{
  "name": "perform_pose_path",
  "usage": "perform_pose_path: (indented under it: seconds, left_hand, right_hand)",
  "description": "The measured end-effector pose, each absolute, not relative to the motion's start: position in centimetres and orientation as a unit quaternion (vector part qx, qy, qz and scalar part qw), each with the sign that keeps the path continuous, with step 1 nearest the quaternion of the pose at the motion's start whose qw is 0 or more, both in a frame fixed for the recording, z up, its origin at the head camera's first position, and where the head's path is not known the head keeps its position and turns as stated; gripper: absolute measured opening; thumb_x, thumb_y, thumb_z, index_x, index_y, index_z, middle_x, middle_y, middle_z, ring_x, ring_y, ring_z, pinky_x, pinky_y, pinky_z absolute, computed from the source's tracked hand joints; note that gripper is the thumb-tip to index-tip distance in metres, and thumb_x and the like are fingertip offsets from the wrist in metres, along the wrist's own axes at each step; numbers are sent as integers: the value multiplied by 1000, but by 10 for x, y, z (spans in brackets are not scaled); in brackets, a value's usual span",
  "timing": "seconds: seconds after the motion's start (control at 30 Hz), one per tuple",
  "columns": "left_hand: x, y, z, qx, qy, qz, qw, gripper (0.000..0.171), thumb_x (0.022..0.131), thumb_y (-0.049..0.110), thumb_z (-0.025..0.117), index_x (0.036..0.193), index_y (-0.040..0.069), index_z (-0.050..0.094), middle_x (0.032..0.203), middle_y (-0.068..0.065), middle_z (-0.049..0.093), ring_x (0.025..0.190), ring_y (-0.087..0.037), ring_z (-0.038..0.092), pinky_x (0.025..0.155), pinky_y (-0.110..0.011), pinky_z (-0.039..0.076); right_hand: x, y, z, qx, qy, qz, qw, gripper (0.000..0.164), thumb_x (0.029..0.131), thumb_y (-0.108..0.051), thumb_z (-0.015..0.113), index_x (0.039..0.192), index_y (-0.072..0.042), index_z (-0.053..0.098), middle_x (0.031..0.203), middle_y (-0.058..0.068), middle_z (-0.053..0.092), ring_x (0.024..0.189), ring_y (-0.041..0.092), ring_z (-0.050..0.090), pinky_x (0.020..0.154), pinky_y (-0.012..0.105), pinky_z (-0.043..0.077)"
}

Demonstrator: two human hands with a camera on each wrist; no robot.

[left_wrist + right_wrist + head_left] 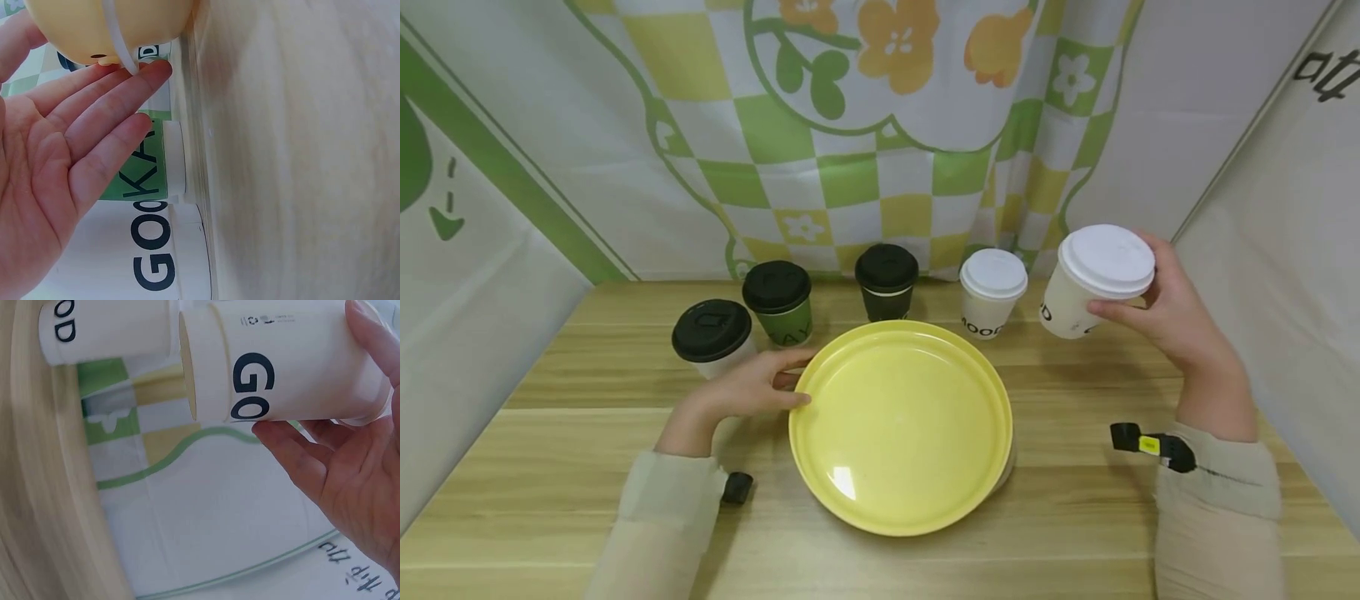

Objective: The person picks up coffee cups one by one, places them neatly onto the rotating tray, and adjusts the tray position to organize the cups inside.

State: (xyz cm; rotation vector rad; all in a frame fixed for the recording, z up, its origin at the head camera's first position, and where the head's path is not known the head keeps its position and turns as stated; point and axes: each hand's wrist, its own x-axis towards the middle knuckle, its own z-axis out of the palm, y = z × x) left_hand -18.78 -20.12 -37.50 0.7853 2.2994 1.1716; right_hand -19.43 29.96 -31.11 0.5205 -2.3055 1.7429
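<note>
At right of frame, the right hand (1182, 317) grips a large white-lidded cup (1071, 292), thumb opposing fingers; left of centre, the left hand (751, 385), fingers extended, touches a round yellow tray (901, 425).

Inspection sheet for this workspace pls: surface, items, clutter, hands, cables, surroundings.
Surface: wood-grain table, no spill seen.
Items: yellow container; larger white-lidded cup, lifted; smaller white-lidded cup and three black-lidded cups, upright.
Clutter: nothing seen.
Left hand: fingers extended, touching the yellow container.
Right hand: grips the larger white-lidded cup.
Cables: nothing certain; black device at right wrist.
Surroundings: checked curtain behind, pale side panels.
</note>
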Motion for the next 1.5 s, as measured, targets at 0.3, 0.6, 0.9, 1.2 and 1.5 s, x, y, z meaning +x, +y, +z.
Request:
perform_pose_path:
  seconds: [0.3,0.6,0.9,1.2,1.5]
  left_hand:
    - [-187,-201,-374,280,836,419,218,68,95,9,64,151,-8,31,155,-31,33,133,-48,47,101,-44,52]
    - [-188,-201,-375,281,834,422,219,68,95,9,65,152,-6,31,155,-29,33,134,-48,47,103,-45,50]
    - [-188,-200,-375,282,836,420,214,67,95,10,65,151,-6,32,155,-30,34,134,-48,47,104,-47,50]
    - [-188,-202,-376,273,831,430,221,68,94,8,66,152,-6,31,155,-29,34,134,-46,48,102,-44,51]
    - [-189,-202,-376,278,827,434,223,68,94,7,65,152,-6,32,155,-29,34,135,-46,47,103,-42,51]
  right_hand:
    - [-188,279,-303,224,-781,579,66,89,76,19,73,149,-14,33,137,-1,48,118,10,52,87,13,51]
    - [-187,252,-306,283,-758,588,-13,92,76,19,73,151,-12,30,140,0,44,120,11,51,90,18,54]
    - [-188,232,-312,336,-750,568,-42,97,71,18,78,151,-8,30,144,1,43,129,13,46,100,20,49]
    - [-181,211,-312,376,-738,555,-78,98,71,12,82,151,-6,29,144,4,45,131,15,46,107,23,44]
    - [-175,196,-315,411,-729,537,-107,99,71,9,83,151,0,27,144,3,47,131,16,48,106,29,47]
